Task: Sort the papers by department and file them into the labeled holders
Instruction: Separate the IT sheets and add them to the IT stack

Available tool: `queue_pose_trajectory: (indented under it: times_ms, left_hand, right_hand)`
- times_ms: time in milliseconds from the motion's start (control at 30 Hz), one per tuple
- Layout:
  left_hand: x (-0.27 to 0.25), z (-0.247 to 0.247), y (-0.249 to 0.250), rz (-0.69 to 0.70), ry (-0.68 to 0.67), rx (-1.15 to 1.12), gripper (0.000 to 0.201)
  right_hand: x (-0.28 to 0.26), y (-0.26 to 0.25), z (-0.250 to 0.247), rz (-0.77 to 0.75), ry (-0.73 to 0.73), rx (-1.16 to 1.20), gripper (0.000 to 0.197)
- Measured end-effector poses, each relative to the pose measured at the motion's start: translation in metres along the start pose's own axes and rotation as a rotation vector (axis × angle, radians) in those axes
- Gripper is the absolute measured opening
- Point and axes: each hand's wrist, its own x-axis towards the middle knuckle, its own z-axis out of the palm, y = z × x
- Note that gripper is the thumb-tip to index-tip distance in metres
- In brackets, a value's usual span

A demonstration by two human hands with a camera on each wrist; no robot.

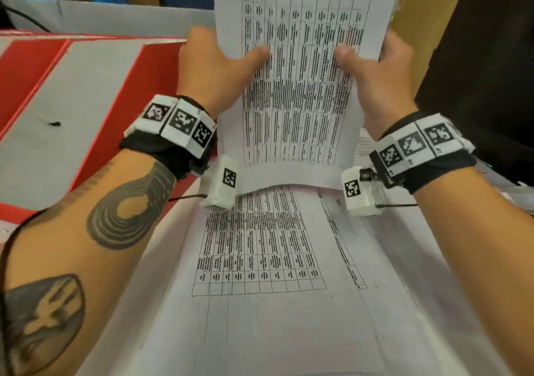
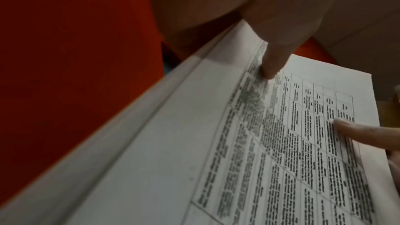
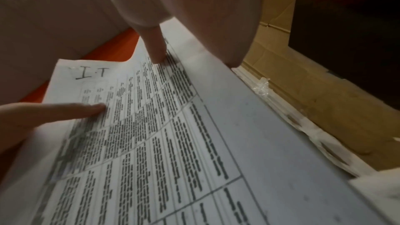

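White sheet [image 1: 297, 66] marked "I.T" was up above the paper pile [image 1: 274, 274] — left hand [image 1: 211, 66] & right hand [image 1: 378, 72] pinching its side edges, prob. to read the dept. label.

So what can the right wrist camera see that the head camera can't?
Only the right wrist view shows the handwritten "I.T" at the top of the held sheet; the head view cuts that off. Only the head view shows the pile of papers underneath, the red and white holder and both wristbands. Both show the right hand and left hand pinching the sheet's sides, thumbs on the printed table.
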Motion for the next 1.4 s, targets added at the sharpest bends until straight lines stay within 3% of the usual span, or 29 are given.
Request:
queue_pose_trajectory:
  times_ms: [100, 333, 500, 667, 867, 967, 1033, 1133, 1167, 1233, 1333, 1400]
  left_hand:
    - [-0.026, 0.010, -0.020, -0.044, -0.080, -0.187, 0.030]
    - [-0.016, 0.012, -0.002, -0.057, -0.073, -0.350, 0.026]
    - [-0.036, 0.019, -0.027, -0.175, -0.117, -0.285, 0.029]
    - [-0.024, 0.013, -0.020, -0.157, -0.137, -0.306, 0.039]
    - [-0.036, 0.015, -0.046, -0.217, -0.175, -0.188, 0.040]
    - [-0.036, 0.017, -0.042, -0.205, -0.183, -0.170, 0.045]
    - [-0.028, 0.017, -0.027, -0.163, -0.169, -0.138, 0.047]
    - [-0.017, 0.019, -0.001, -0.112, -0.241, 0.010, 0.056]
    - [-0.015, 0.022, 0.009, -0.107, -0.292, 0.067, 0.060]
    - [-0.013, 0.034, 0.031, -0.086, -0.399, 0.233, 0.049]
    - [-0.015, 0.057, 0.068, 0.058, -0.551, 0.457, 0.053]
    - [-0.018, 0.070, 0.081, 0.161, -0.615, 0.534, 0.055]
  right_hand:
    - [-0.019, 0.023, -0.003, 0.099, -0.040, 0.002, 0.028]
    - [-0.008, 0.009, -0.005, 0.079, -0.004, 0.091, 0.026]
    - [-0.033, 0.045, -0.001, 0.224, -0.052, 0.037, 0.025]
    - [-0.020, 0.033, -0.006, 0.227, -0.036, -0.001, 0.024]
    - [-0.023, 0.046, -0.011, 0.410, -0.159, -0.116, 0.032]
    - [-0.021, 0.039, -0.011, 0.429, -0.138, -0.104, 0.040]
    - [-0.019, 0.025, -0.016, 0.387, -0.138, -0.095, 0.033]
    - [-0.013, 0.002, -0.037, 0.243, 0.039, -0.096, 0.056]
    - [-0.010, -0.004, -0.048, 0.142, 0.147, -0.133, 0.059]
    - [-0.009, -0.026, -0.070, -0.134, 0.339, -0.456, 0.062]
    - [-0.004, -0.052, -0.099, -0.421, 0.314, -0.922, 0.046]
    - [0.003, -0.054, -0.110, -0.451, 0.178, -1.015, 0.044]
